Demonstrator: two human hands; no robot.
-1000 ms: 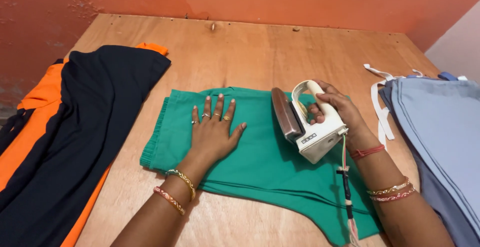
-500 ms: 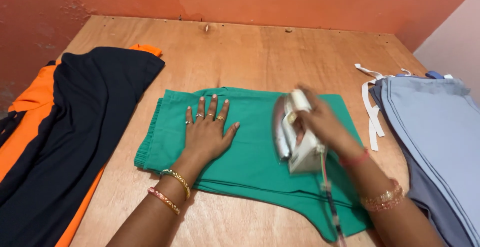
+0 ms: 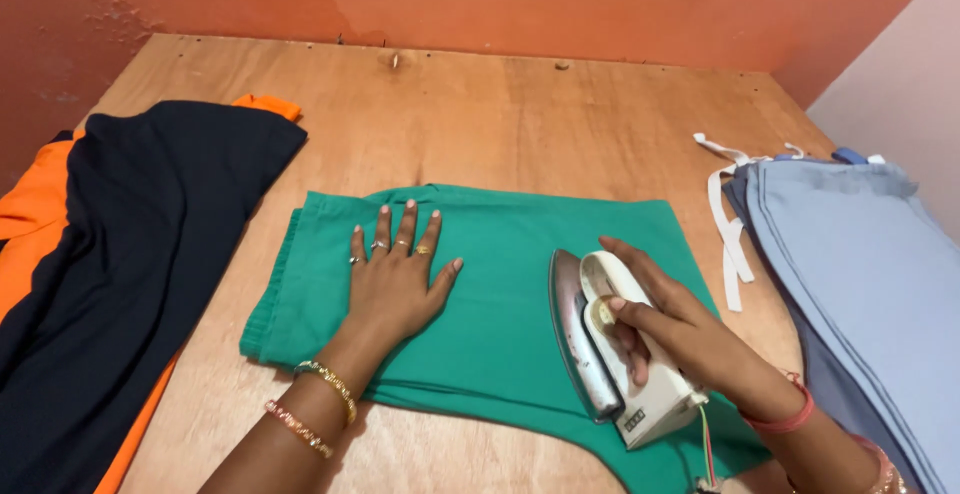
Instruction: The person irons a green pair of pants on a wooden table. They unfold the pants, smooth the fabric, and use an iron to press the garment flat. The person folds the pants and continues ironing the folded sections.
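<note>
Right hand [image 3: 690,339] grips the iron [image 3: 615,349] on green cloth [image 3: 500,304]; left hand [image 3: 393,279] lies flat, open.

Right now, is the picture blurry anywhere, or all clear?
In the head view, it is mostly sharp: the left hand on the green cloth shows clear rings. The right hand and iron look only slightly soft. Light is even, with soft shadows and no glare.

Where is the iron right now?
In the head view, the iron sits low and right of centre, on the green cloth, gripped by the right hand, left of the grey-blue clothes.
</note>
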